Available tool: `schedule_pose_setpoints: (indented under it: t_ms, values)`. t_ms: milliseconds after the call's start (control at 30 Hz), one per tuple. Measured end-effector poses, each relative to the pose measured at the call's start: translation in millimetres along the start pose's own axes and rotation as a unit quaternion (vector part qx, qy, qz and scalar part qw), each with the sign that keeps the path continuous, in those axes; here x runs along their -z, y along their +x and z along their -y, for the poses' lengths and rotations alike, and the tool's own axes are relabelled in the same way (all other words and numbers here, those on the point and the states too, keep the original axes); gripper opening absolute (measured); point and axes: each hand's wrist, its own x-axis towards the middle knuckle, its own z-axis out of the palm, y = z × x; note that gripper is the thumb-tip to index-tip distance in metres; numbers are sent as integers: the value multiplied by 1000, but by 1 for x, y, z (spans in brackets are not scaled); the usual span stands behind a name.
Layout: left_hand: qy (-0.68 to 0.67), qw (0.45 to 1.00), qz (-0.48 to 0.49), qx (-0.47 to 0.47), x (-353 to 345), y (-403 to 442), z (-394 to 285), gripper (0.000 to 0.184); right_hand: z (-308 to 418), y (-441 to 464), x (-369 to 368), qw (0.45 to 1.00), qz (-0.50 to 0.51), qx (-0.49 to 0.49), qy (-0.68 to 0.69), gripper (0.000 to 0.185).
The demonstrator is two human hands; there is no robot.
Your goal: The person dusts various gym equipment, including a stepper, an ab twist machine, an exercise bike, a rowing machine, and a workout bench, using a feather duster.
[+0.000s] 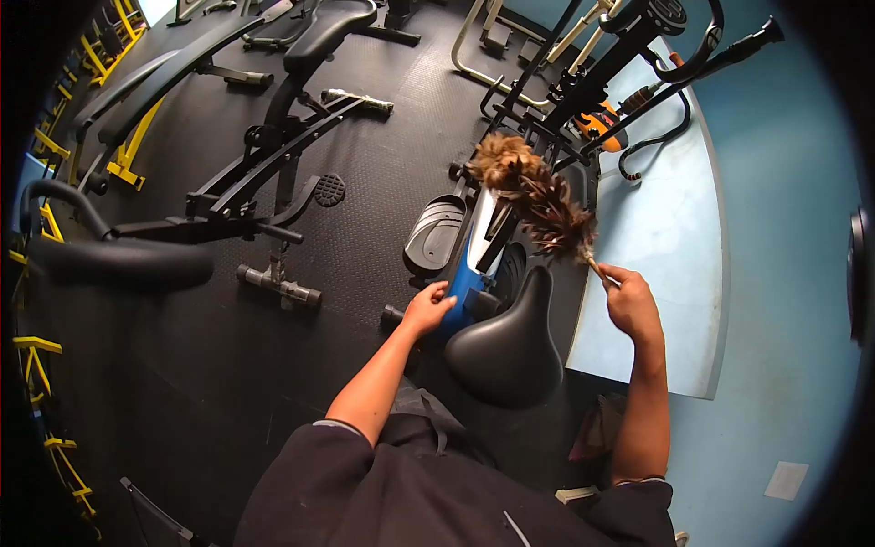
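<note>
My right hand (633, 305) is closed around the thin handle of a brown feather duster (551, 205). The duster's feathers lie over the upper part of an elliptical trainer with a blue and white housing (474, 255). Beside that housing is my left hand (428, 310), its fingers loosely curved with a gap at the thumb. It holds nothing I can see; whether the fingertips touch the blue cover is unclear. Just right of it sits the trainer's black saddle (510, 351). A grey foot pedal (436, 232) lies beyond my left hand.
Upright bars and handles (638, 91) of the trainer rise at the upper right. A pale panel (665, 246) stands along the blue wall (784, 228). On the left, another exercise machine (255, 173) occupies the black textured floor (365, 191), with yellow frames (137, 150) farther left.
</note>
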Motion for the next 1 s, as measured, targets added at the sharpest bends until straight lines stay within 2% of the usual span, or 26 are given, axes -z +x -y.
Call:
schedule_pose_setpoints:
  t_ms: [33,67,100,133,200,267,300,333,400,467,500,533,600,633,667,733,800,867,933,1000]
  values:
    - [0,1000,-3,-3,1,-2,2,56,10,-21,-7,999,4,38,-8,34]
    - [-102,995,-4,10,2,1,6,56,20,-45,-15,997,7,79,-18,36]
    - [-204,979,-5,23,6,-3,11,57,41,-75,-28,997,12,74,-20,40]
    - [-209,978,-10,19,15,-16,9,57,42,-100,-50,992,21,123,-4,43]
    - [-271,949,-31,158,30,-55,2,59,39,-152,-95,993,85,87,-9,47]
    - [-314,938,-34,146,36,-80,32,58,52,-204,-128,992,123,36,0,45]
    - [-303,937,-63,160,41,-98,36,55,55,-225,-142,992,124,17,11,45]
    - [-291,935,-90,180,42,-118,44,51,49,-244,-161,992,91,34,80,44]
    - [-284,934,-86,201,46,-124,96,52,34,-270,-183,989,113,59,77,45]
    - [-83,986,-40,140,39,-121,158,45,24,-285,-200,980,198,-1,26,45]
    - [-308,942,-87,99,36,-137,154,48,15,-285,-213,973,229,-16,16,47]
    - [-322,937,-92,102,34,-147,151,48,-6,-281,-235,972,236,-13,2,47]
    - [-237,962,-112,75,23,-155,163,68,-36,-269,-271,986,150,60,-47,43]
    - [-208,967,-81,122,9,-148,190,74,-43,-257,-276,975,195,-22,-106,41]
    - [-129,975,-42,177,10,-156,191,78,-54,-240,-282,969,211,-15,-127,41]
    - [-58,971,-4,231,4,-160,205,79,-106,-182,-325,941,166,113,-274,45]
    - [-55,970,-1,236,2,-155,222,79,-170,-136,-373,932,270,-23,-243,56]
    - [-69,966,-12,249,-4,-149,239,79,-110,-113,-377,838,363,58,-403,54]
    - [-91,967,-45,235,-16,-150,261,78,-75,-115,-390,873,320,77,-359,48]
    - [-108,964,-42,240,-22,-154,276,78,-71,-107,-421,931,215,-16,-294,52]
